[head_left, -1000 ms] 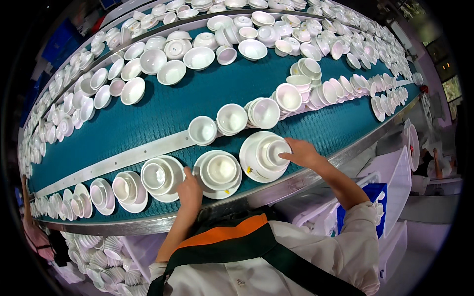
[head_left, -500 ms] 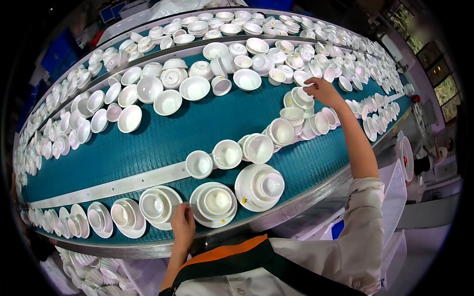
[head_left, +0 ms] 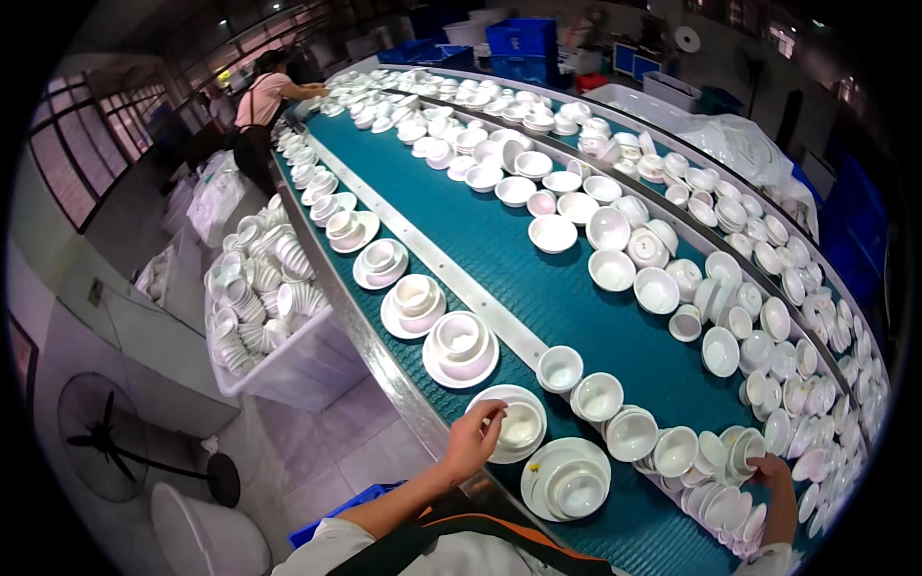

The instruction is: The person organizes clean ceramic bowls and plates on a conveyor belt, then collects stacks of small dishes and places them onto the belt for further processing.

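My right hand point(head_left: 774, 499) sits near the lower right rim; its fingertips are lost among the stacked bowls point(head_left: 740, 509), so the grip is unclear. My left hand point(head_left: 473, 440) covers part of a plate's point(head_left: 514, 422) near rim. Far bowls point(head_left: 461, 96) are too small to tell apart. The bin point(head_left: 288, 370) hides its lower stacks.

I'm looking at a tableware factory floor: a long teal conveyor belt point(head_left: 538, 288) crowded with white bowls point(head_left: 612, 270), crates of stacked bowls point(head_left: 279, 317) alongside.
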Motion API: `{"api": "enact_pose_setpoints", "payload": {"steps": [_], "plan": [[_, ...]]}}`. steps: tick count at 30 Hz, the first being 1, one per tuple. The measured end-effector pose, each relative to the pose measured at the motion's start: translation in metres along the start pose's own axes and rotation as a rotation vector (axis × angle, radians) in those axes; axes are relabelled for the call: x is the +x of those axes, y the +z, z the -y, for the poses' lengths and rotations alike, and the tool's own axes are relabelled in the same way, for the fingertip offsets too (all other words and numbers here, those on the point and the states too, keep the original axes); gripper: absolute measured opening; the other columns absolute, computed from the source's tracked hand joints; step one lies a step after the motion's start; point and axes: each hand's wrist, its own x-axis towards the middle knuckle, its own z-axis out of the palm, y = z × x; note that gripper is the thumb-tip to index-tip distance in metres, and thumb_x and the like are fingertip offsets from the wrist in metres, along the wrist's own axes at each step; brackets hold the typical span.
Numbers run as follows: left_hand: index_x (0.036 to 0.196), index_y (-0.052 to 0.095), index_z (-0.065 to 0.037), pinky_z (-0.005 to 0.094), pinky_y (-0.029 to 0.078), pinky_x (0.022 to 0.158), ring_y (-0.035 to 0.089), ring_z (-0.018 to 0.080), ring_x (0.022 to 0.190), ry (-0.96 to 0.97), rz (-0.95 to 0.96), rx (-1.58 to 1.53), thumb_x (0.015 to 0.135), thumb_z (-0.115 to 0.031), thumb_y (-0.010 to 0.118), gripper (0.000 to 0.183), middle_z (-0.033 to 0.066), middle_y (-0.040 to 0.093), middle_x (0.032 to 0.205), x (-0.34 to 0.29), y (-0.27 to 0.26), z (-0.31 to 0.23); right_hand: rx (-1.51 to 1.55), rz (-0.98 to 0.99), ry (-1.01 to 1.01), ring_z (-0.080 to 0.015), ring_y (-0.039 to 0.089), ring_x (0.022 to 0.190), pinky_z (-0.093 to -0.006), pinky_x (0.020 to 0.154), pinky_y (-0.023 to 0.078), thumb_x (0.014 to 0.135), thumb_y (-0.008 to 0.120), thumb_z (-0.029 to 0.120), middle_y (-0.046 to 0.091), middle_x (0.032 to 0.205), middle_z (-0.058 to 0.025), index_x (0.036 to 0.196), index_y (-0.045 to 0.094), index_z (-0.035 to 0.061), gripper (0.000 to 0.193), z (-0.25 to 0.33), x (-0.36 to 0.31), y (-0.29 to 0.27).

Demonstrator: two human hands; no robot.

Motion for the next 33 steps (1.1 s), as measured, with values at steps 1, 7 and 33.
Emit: {"api": "enact_pose_setpoints", "payload": {"steps": [1, 7, 33], "plan": [[0.095, 0.053, -0.005, 0.0271, 0.045, 0.055, 0.058, 0.0209, 0.068, 0.013, 0.004, -0.003, 0.079, -0.005, 0.053, 0.017, 0.0114, 0.058, 0.082, -0.013, 0.006, -0.001, 0.042, 0.035, 0.011, -0.0252, 0.059, 0.076, -0.0371, 0.056, 0.051, 0.069, 0.064, 0.017, 0.058, 0.093, -0.0099, 0.110, 0.048, 0.0054, 0.045, -0.004, 0.010, -0.003], [0.098, 0.052, -0.007, 0.0304, 0.044, 0.054, 0.055, 0.0251, 0.060, -0.106, -0.062, 0.111, 0.079, -0.009, 0.052, 0.019, 0.0132, 0.057, 0.082, -0.071, 0.007, -0.008, 0.094, 0.093, -0.102, -0.0295, 0.056, 0.087, -0.0463, 0.069, 0.049, 0.070, 0.064, 0.015, 0.055, 0.101, -0.0102, 0.112, 0.047, 0.0079, 0.046, 0.008, 0.046, 0.001], [0.094, 0.053, -0.002, 0.0238, 0.042, 0.054, 0.055, 0.0136, 0.061, 0.012, 0.164, -0.147, 0.081, -0.008, 0.051, 0.015, 0.0099, 0.058, 0.075, -0.086, 0.005, 0.001, -0.071, -0.235, -0.444, -0.0122, 0.056, 0.080, -0.0242, 0.070, 0.044, 0.072, 0.059, 0.017, 0.059, 0.090, -0.0063, 0.098, 0.055, -0.0011, 0.032, 0.053, -0.286, 0.163]]}}
